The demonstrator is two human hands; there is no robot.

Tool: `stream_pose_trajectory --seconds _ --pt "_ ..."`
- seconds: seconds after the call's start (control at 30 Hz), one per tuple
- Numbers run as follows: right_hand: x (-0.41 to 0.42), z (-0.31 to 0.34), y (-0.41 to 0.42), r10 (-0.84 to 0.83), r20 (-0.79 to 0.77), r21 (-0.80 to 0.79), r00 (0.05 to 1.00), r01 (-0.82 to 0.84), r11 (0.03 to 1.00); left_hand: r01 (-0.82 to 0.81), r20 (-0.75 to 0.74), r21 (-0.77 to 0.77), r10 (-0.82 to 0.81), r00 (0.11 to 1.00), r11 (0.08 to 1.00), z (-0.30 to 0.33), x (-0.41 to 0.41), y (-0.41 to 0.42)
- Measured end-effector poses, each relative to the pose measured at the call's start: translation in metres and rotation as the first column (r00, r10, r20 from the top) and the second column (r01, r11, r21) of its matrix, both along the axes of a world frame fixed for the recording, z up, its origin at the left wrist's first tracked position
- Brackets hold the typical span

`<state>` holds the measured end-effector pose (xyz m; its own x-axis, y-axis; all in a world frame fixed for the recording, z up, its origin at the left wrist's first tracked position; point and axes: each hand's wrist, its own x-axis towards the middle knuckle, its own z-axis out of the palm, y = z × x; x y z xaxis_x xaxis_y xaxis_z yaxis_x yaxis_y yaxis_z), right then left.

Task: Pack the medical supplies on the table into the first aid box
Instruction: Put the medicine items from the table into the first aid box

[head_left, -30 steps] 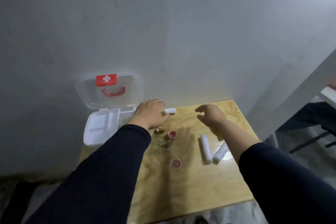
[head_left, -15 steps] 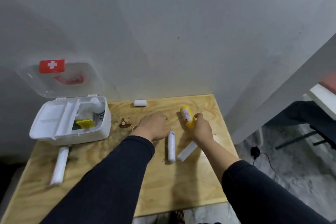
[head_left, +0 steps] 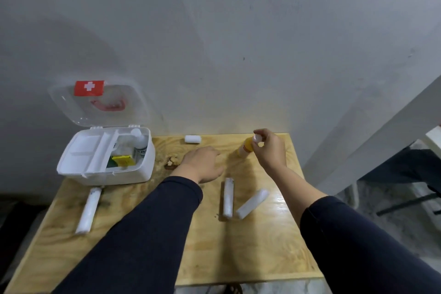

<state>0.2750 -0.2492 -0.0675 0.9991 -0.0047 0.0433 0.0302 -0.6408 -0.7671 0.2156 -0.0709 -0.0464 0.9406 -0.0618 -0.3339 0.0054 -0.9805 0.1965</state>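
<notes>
Bottle (head_left: 247, 148), yellow, is grasped at its cap by the right hand (head_left: 269, 150). Left of this grip, the left hand (head_left: 202, 164) lies loosely spread on the tabletop (head_left: 262, 246); farther left stands the first aid box (head_left: 133, 174), lid up.

First aid box (head_left: 133, 175) open, lid (head_left: 100, 105) back against wall, so access from above is free. Inside: white tray (head_left: 83, 153) fills box's left half; bottle (head_left: 140, 144) and yellow pack (head_left: 123, 160) occupy right half. Just in front of box: one white roll (head_left: 88, 207). Right of box: left hand (head_left: 202, 164) on table (head_left: 238, 258), two rolls (head_left: 228, 198) beyond; bare wood nearer the camera.
</notes>
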Motion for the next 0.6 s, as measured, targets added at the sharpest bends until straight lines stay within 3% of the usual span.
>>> stream_pose_trajectory --seconds 0.2,0.6 --pt "0.004 0.030 0.040 0.114 0.076 0.058 0.991 -0.118 0.991 -0.103 0.056 -0.093 0.109 0.992 0.990 0.016 -0.008 0.036" --pt "-0.031 0.089 0.193 0.336 0.217 0.153 0.916 -0.372 0.916 -0.360 0.196 -0.112 0.376 0.906 0.926 0.051 -0.063 0.160"
